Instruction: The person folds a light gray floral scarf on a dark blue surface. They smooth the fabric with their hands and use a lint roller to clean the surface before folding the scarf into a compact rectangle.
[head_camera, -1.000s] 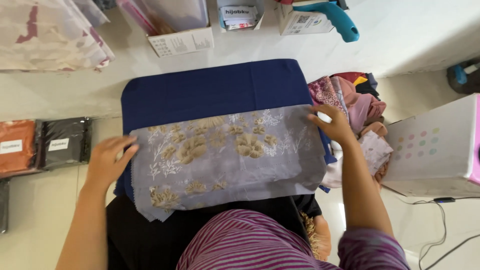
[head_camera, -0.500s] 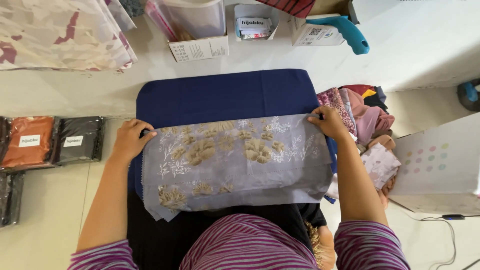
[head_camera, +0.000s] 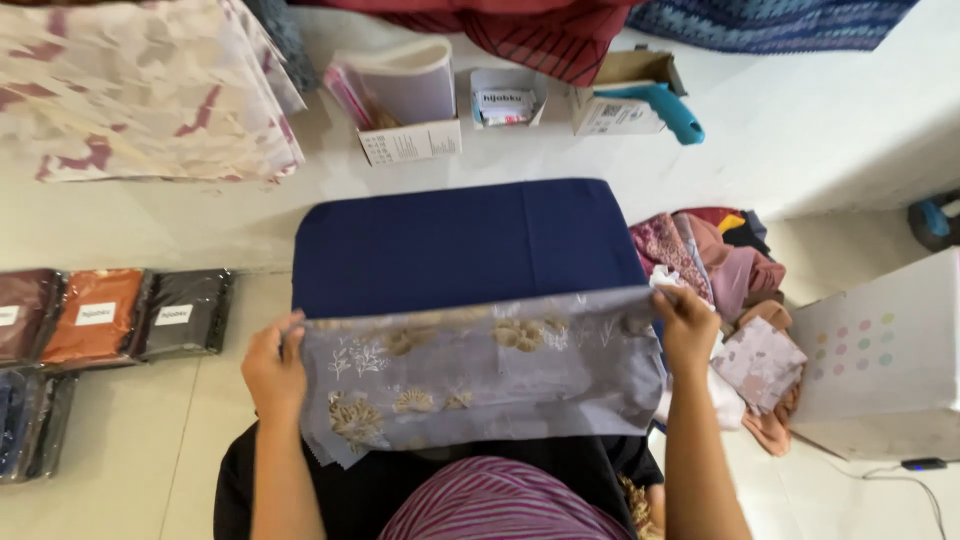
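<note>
A grey cloth with gold flower prints (head_camera: 480, 375) is held up between both hands over the near edge of a dark blue pad (head_camera: 460, 245). My left hand (head_camera: 272, 368) grips the cloth's upper left corner. My right hand (head_camera: 686, 325) grips its upper right corner. The cloth's lower edge hangs over my lap, above a striped purple garment (head_camera: 500, 505).
A heap of coloured cloths (head_camera: 720, 260) lies right of the pad, beside a white box with pastel dots (head_camera: 880, 370). Wrapped cloth packs (head_camera: 110, 315) lie on the left. Small cardboard boxes (head_camera: 410, 140), a teal-handled tool (head_camera: 665, 105) and patterned fabric (head_camera: 140, 90) sit at the back.
The grey cloth lay flat on the blue pad with my hands on its sides. Now both hands have lifted its far edge and drawn it toward me, baring most of the pad.
</note>
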